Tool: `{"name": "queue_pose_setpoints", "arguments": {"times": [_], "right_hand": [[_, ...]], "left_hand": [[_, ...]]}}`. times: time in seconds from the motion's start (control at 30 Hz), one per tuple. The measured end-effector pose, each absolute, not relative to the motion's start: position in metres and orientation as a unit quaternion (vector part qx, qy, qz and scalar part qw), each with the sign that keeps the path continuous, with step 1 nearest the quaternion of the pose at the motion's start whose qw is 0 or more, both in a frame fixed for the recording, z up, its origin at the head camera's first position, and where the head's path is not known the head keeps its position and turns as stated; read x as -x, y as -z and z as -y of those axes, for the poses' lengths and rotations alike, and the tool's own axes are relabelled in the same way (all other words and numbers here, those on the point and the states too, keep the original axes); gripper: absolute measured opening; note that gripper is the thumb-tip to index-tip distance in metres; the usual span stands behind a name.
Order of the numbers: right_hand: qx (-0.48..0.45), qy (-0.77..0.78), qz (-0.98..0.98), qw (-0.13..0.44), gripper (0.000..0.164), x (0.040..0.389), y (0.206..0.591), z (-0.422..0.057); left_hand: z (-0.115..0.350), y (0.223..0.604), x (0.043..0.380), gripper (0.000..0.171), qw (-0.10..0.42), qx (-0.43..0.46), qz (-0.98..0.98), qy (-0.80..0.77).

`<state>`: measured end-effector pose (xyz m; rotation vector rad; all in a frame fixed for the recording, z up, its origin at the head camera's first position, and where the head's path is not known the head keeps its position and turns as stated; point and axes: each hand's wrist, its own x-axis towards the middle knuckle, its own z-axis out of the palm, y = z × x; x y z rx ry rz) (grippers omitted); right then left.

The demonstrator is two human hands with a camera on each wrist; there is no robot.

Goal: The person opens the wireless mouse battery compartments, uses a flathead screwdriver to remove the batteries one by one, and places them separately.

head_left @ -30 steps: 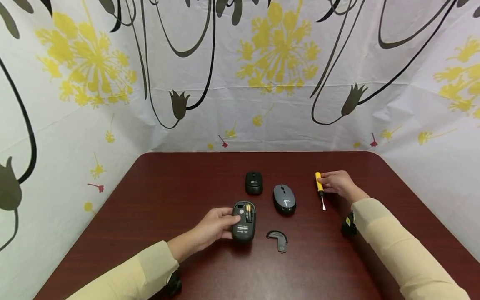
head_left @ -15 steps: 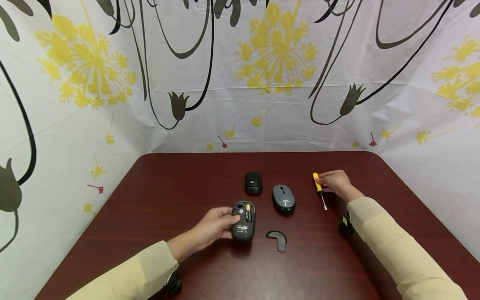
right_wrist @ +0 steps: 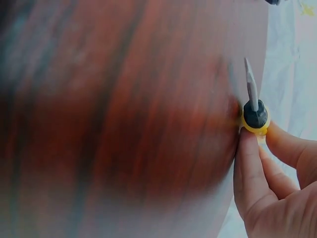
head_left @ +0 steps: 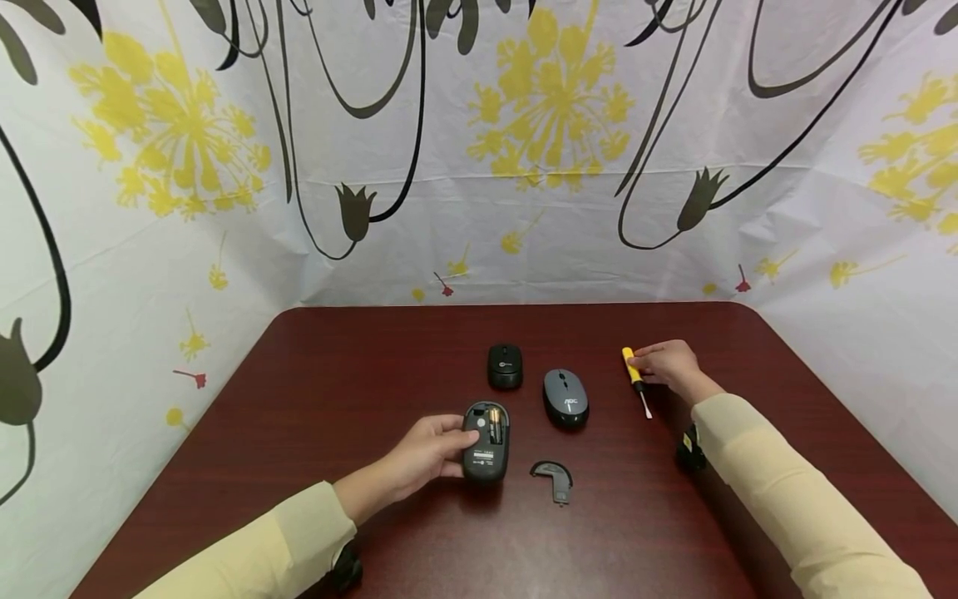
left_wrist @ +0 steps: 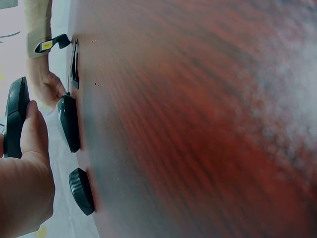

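My left hand (head_left: 422,456) holds a dark computer mouse (head_left: 485,462) by its left side, underside turned up. Its battery bay is uncovered, and a battery (head_left: 495,426) shows inside. In the left wrist view the same mouse (left_wrist: 18,114) appears edge-on between thumb and fingers. At the right, my right hand (head_left: 671,366) pinches the yellow handle of a screwdriver (head_left: 633,368), its metal tip pointing toward the front of the table. The right wrist view shows thumb and fingertips on the screwdriver (right_wrist: 255,115), close to the tabletop. A grey battery cover (head_left: 559,482) lies right of the held mouse.
A grey and black mouse (head_left: 566,399) sits on the dark red table (head_left: 359,358) between the hands. Behind it to the left stands a smaller black mouse (head_left: 505,366). Patterned white cloth (head_left: 419,191) hangs behind and beside the table.
My right hand has shifted slightly left with the screwdriver, whose handle now leans a little more to the left. The left hand and its mouse have stayed still.
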<state>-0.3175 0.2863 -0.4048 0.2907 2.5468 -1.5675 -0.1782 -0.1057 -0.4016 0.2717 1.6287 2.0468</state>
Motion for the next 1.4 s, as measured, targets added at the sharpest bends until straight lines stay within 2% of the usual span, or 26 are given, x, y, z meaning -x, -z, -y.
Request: {"name": "queue_pose_setpoints", "arguments": {"times": [0.9, 1.13, 1.4], "right_hand": [[-0.105, 0.515, -0.847, 0.077, 0.037, 0.316, 0.399, -0.290], [-0.068, 0.524, -0.846, 0.070, 0.042, 0.308, 0.382, -0.285], [-0.036, 0.541, -0.835, 0.098, 0.050, 0.295, 0.367, -0.268]], "left_hand": [[0.106, 0.403, 0.178, 0.048, 0.256, -0.100, -0.598, -0.753], [0.105, 0.400, 0.178, 0.047, 0.253, -0.100, -0.602, -0.751], [0.105, 0.399, 0.178, 0.047, 0.252, -0.099, -0.602, -0.752]]}}
